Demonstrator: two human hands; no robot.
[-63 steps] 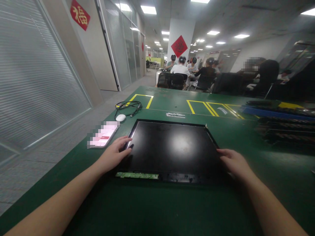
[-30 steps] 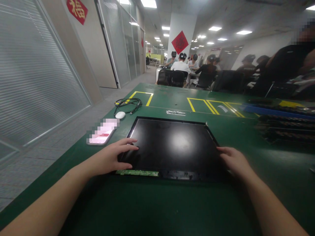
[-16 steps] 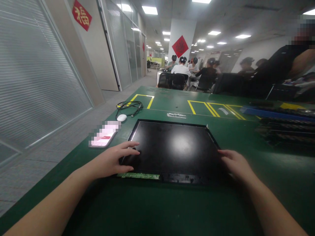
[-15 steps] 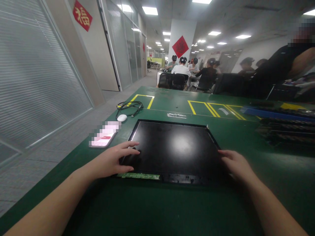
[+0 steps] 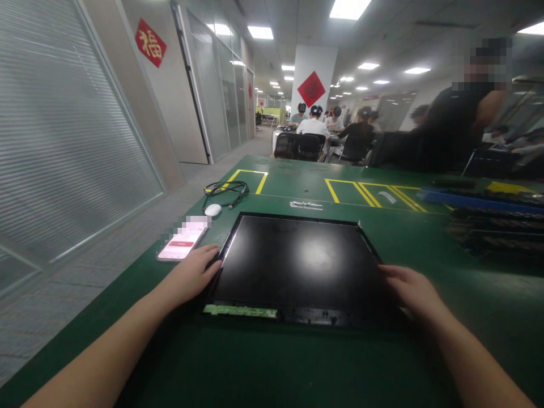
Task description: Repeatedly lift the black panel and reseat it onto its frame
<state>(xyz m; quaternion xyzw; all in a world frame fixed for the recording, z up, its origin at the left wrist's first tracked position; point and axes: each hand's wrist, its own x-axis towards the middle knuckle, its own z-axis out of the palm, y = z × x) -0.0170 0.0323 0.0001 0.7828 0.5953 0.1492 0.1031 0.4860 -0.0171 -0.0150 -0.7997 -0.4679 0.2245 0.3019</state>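
A black display panel (image 5: 297, 260) lies flat on the green table (image 5: 272, 362), with a green circuit strip (image 5: 240, 310) along its near edge. My left hand (image 5: 193, 275) rests against the panel's left edge, fingers stretched out and close together, not wrapped round it. My right hand (image 5: 410, 292) lies on the panel's right edge near the front corner, fingers extended and pointing inward. Neither hand lifts the panel.
A phone (image 5: 182, 245) with a lit screen lies left of the panel. Behind it are a white mouse (image 5: 213, 209) and a coiled black cable (image 5: 225, 188). Dark stacked trays (image 5: 493, 232) stand at the right. Yellow marked boxes (image 5: 369, 191) lie beyond. People sit and stand behind the table.
My left hand has slid off the panel's top surface to its left edge. The right hand has stayed at the right edge. A person at the far right has moved closer.
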